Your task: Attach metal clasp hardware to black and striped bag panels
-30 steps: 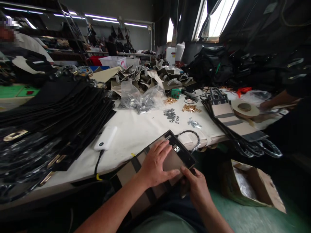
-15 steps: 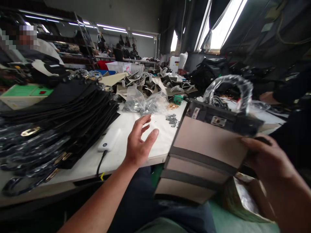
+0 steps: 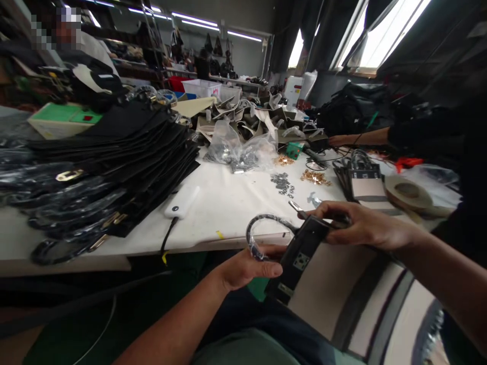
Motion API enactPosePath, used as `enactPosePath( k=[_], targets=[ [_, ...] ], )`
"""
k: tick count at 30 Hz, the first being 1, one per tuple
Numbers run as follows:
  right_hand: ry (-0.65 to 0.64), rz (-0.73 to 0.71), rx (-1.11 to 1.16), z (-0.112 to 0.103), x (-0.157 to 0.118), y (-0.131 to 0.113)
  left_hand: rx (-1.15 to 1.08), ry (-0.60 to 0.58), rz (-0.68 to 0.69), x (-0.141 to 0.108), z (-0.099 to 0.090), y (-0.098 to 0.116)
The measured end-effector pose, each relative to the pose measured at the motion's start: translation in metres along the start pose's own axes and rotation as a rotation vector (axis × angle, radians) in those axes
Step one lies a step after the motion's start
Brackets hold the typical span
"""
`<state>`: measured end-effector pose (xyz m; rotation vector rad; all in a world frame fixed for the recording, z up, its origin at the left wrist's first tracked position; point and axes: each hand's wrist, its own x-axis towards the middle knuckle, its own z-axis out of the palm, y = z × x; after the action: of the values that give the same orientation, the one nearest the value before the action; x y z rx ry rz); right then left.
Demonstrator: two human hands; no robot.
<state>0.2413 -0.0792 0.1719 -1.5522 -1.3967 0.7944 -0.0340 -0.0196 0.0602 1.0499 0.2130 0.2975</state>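
A bag panel [image 3: 331, 284], black-topped with beige and grey bands, lies slanted over my lap. A plastic-wrapped handle loop [image 3: 266, 219] curves from its top, and small metal plates [image 3: 301, 260] sit on the black strip. My left hand [image 3: 247, 266] is closed at the panel's top edge, thumb in front and fingers behind, beside the loop. My right hand [image 3: 361, 223] grips the panel's upper side. A bright metal piece [image 3: 297, 209] sticks out past its fingertips, and a dark ring shape shows under the fingers; I cannot tell what they belong to.
Black bag panels [image 3: 152, 147] are stacked left on the white table [image 3: 213, 203]. Plastic bags [image 3: 243, 152], grey metal parts [image 3: 281, 183], gold parts [image 3: 315, 177] and a white device [image 3: 182, 203] lie around. At right are a tape roll [image 3: 409, 192] and another person's arm [image 3: 361, 138].
The panel has turned from upright to slanted and come down toward my lap. My left hand, open and empty before, has closed on its top edge. My right hand has moved left and up.
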Motion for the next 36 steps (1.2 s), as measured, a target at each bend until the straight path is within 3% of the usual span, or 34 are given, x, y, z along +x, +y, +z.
enactPosePath(
  k=[2, 4, 8, 12, 17, 21, 26, 28, 31, 34, 36],
  targets=[
    [-0.348, 0.146, -0.040, 0.015, 0.014, 0.017, 0.039, 0.095, -0.022, -0.007, -0.008, -0.021],
    [-0.490, 0.196, -0.117, 0.024, 0.031, 0.033, 0.034, 0.237, -0.009, -0.010, -0.015, -0.042],
    [-0.509, 0.150, -0.309, 0.045, 0.067, 0.058, -0.092, 0.525, -0.035, -0.003, -0.025, -0.079],
    [-0.585, 0.120, -0.357, 0.072, 0.095, 0.082, -0.152, 0.697, 0.009, 0.005, -0.032, -0.099],
    [-0.629, 0.144, -0.355, 0.086, 0.120, 0.109, -0.324, 0.774, -0.035, 0.017, -0.036, -0.104],
    [-0.640, 0.150, -0.384, 0.090, 0.130, 0.122, -0.446, 0.800, -0.057, 0.031, -0.037, -0.094],
    [-0.441, 0.038, -0.377, 0.091, 0.116, 0.139, -0.498, 0.873, -0.093, 0.042, -0.033, -0.079],
    [-0.245, -0.081, -0.385, 0.086, 0.101, 0.134, -0.504, 0.911, -0.095, 0.045, -0.029, -0.079],
    [0.170, -0.182, -0.310, 0.081, 0.073, 0.106, -0.512, 0.948, -0.096, 0.047, -0.024, -0.085],
    [0.466, -0.176, 0.133, 0.090, 0.047, 0.075, -0.512, 0.981, -0.095, 0.050, -0.024, -0.091],
    [0.488, -0.154, 0.507, 0.105, 0.037, 0.067, -0.518, 0.991, -0.096, 0.052, -0.025, -0.091]
  ],
)
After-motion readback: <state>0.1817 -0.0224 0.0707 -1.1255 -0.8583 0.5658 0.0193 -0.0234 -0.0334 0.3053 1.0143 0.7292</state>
